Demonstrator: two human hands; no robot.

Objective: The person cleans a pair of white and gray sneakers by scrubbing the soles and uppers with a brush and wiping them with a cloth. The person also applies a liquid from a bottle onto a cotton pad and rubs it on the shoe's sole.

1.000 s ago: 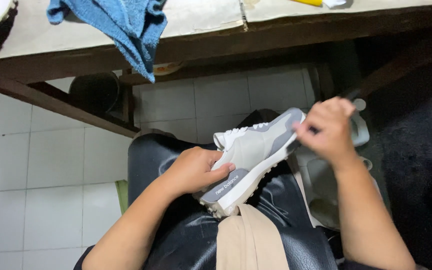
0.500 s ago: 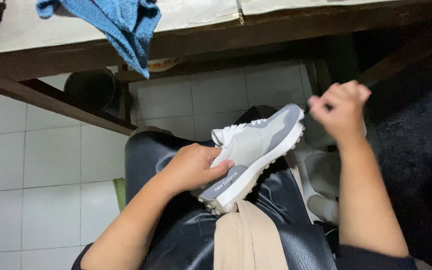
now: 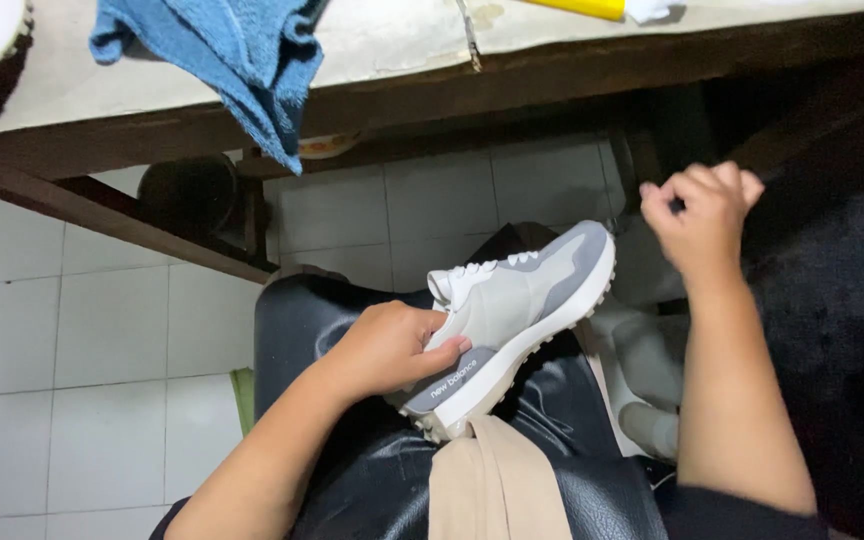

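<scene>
A grey and white sneaker (image 3: 522, 300) lies tilted on my lap, its toe pointing up and to the right. My left hand (image 3: 392, 345) grips it at the heel, thumb across the grey heel panel. Beyond the toe and clear of the shoe, my right hand (image 3: 702, 215) is raised with its fingers curled around a thin dark brush handle. Only a small dark bit of that handle shows between the fingers. A black glossy apron (image 3: 352, 460) covers my lap, and a beige strap (image 3: 497, 480) runs down it below the shoe.
A wooden table edge (image 3: 512, 80) crosses the top, with a blue towel (image 3: 237, 60) hanging over it and a yellow object (image 3: 577, 6) on top. White plastic containers (image 3: 647, 370) stand on the floor at right. A dark round pot (image 3: 187, 190) sits under the table on white tiles.
My right hand has lifted off the shoe's toe and moved up and to the right. The left hand keeps its grip on the heel and the shoe stays put.
</scene>
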